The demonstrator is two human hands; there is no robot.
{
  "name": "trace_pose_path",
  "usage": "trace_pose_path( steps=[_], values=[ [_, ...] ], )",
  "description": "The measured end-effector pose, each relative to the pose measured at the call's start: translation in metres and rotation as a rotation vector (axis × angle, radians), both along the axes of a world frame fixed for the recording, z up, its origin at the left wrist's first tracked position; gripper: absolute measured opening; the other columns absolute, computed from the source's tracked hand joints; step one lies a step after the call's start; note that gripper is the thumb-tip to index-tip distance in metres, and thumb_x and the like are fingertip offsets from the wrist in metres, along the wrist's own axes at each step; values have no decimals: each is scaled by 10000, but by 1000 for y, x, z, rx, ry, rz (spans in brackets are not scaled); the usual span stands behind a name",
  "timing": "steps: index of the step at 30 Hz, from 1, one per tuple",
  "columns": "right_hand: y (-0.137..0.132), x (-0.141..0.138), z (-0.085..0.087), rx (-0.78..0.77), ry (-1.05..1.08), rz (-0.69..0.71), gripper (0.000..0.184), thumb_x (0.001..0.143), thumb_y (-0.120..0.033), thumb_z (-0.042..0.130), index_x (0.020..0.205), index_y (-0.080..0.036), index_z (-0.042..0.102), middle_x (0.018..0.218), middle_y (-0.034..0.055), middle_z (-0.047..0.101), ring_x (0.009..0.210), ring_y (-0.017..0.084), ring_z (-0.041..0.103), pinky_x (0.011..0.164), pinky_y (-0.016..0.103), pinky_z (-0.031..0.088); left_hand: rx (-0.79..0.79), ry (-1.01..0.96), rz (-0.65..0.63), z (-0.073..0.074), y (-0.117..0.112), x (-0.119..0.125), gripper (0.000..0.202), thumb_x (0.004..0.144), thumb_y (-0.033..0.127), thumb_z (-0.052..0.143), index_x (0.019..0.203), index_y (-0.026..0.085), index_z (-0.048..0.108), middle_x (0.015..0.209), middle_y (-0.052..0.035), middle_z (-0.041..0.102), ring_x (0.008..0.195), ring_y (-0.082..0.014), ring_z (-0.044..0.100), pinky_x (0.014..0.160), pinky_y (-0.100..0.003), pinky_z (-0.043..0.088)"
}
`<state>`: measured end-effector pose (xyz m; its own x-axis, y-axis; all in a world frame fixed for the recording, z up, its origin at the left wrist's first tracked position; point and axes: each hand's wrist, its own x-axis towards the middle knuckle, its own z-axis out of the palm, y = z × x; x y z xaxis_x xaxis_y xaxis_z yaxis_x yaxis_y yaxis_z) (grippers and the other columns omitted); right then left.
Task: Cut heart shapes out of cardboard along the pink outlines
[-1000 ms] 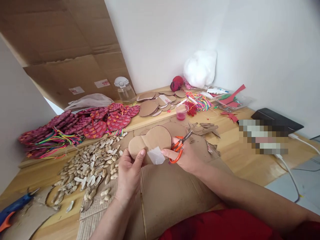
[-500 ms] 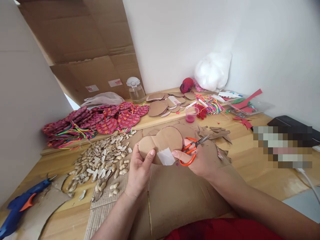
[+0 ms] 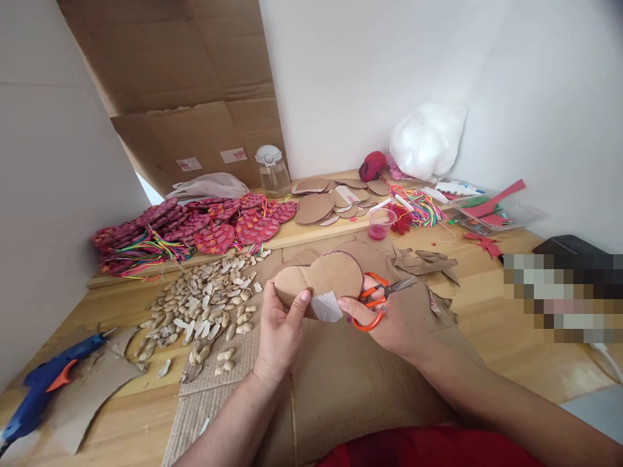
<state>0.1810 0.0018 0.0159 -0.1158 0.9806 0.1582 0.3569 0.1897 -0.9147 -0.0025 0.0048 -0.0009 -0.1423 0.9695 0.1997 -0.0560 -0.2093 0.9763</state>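
Note:
A peanut-shaped cardboard cutout (image 3: 324, 275) with a strip of white tape on its lower part is held up between both hands. My left hand (image 3: 285, 318) pinches its left lobe, thumb on the front face. At the right lobe, my right hand (image 3: 389, 324) presses its thumb on the edge by the tape. Hooked in that same hand are orange-handled scissors (image 3: 377, 301), blades pointing right, away from the cutout. A larger cardboard sheet (image 3: 350, 376) lies beneath.
Peanut shells (image 3: 195, 305) are heaped on the left, near a blue glue gun (image 3: 53, 373). Decorated red pieces (image 3: 214, 224), more cutouts (image 3: 316, 209), a plastic cup (image 3: 381, 224) and a jar (image 3: 272, 175) line the back. Cardboard scraps (image 3: 426, 259) lie right.
The whole scene has shifted slightly right in view. The cutout is tipped back a little, its face appearing shorter. Both hands keep their grip, and the scissors stay in my right hand.

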Motion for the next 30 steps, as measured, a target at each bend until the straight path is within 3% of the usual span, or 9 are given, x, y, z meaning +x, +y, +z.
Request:
trace_pose_path(
  steps=[11, 21, 27, 30],
  values=[
    [-1, -3, 7, 2, 125, 37, 216, 869, -426, 676, 808, -234, 599, 657, 13, 670, 597, 205, 647, 547, 326, 517, 110, 50, 81, 5, -11, 2, 276, 914, 305, 664, 1127, 228, 506, 1119, -54, 638, 1043, -221, 613, 950, -355, 472],
    [-2, -4, 14, -53, 146, 49, 181, 850, -379, 686, 839, -238, 575, 626, 0, 646, 546, 189, 625, 488, 301, 491, 78, 8, 51, 6, -10, 1, 303, 907, 303, 672, 1152, 231, 511, 1148, -55, 640, 1082, -229, 610, 971, -364, 473],
    [-6, -5, 23, 33, 6, 38, 146, 843, -283, 665, 788, -232, 540, 619, -8, 620, 523, 150, 562, 496, 266, 451, -9, -62, 23, 1, -6, 0, 331, 867, 374, 702, 1109, 227, 532, 1104, -70, 670, 1084, -253, 638, 941, -376, 507],
    [-8, -6, 19, 67, -4, 27, 113, 875, -277, 620, 811, -227, 541, 630, -11, 610, 541, 147, 556, 516, 263, 449, -31, -60, 27, -2, -4, 0, 374, 849, 415, 711, 1121, 220, 544, 1111, -84, 685, 1084, -254, 647, 926, -368, 515]
  ],
)
